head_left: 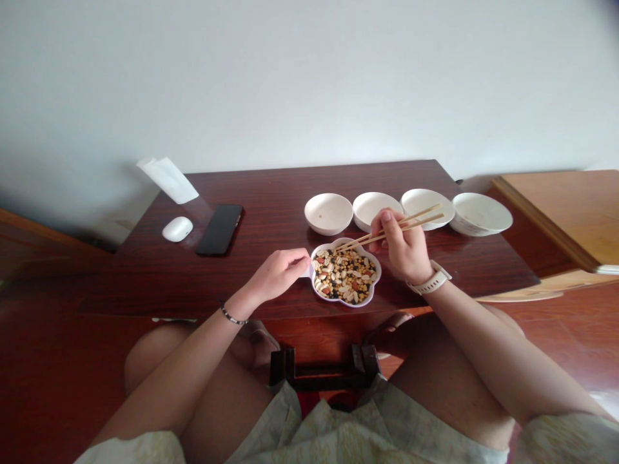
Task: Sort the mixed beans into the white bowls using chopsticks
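A flower-shaped white dish (378, 270) with a short handle is filled with mixed peanuts, almonds, black beans and small yellow grains (344, 277). My left hand (280, 274) is closed on the dish's handle at its left side. In my right hand (401, 245) is a pair of wooden chopsticks (425, 218), slanting down to the left. Their tips reach into the mix near the dish's upper left edge; I cannot tell whether a piece is between them. Behind the dish stands a row of several white bowls (329, 222). The leftmost bowl has a small speck inside.
On the left of the dark wooden table (271, 193) lie a black phone (220, 229), a white rounded case (177, 229) and a white paper packet (169, 180). A lighter wooden cabinet (561, 206) adjoins at right. The wall rises directly behind the table.
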A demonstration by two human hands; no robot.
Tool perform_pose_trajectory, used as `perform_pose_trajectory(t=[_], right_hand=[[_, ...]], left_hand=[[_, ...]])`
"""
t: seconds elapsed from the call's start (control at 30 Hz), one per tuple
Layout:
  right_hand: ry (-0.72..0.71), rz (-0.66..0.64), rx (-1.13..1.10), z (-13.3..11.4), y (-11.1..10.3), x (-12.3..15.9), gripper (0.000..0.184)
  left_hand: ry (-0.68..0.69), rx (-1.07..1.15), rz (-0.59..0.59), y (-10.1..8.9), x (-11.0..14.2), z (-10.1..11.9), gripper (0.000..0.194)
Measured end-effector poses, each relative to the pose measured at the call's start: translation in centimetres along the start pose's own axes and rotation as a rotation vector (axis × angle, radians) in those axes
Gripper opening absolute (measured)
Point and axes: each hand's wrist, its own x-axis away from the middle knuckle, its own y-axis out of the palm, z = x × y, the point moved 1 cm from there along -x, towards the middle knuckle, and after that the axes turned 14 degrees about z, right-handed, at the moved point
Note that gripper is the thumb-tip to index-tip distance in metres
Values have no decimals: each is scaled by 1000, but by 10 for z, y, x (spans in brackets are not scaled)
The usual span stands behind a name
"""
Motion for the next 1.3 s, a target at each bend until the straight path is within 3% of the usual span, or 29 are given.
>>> perform_pose_trajectory(t=[0.47,0.83,1.3], right_hand=[[-14,-68,-4,5,3,3,50],[-77,25,59,-3,-5,-4,55],[-113,34,142,-5,-7,-6,55]], left_hand=[[-4,-12,-1,-1,0,3,39],[-11,-22,-8,-2,1,7,39],[7,17,3,-1,1,5,36]])
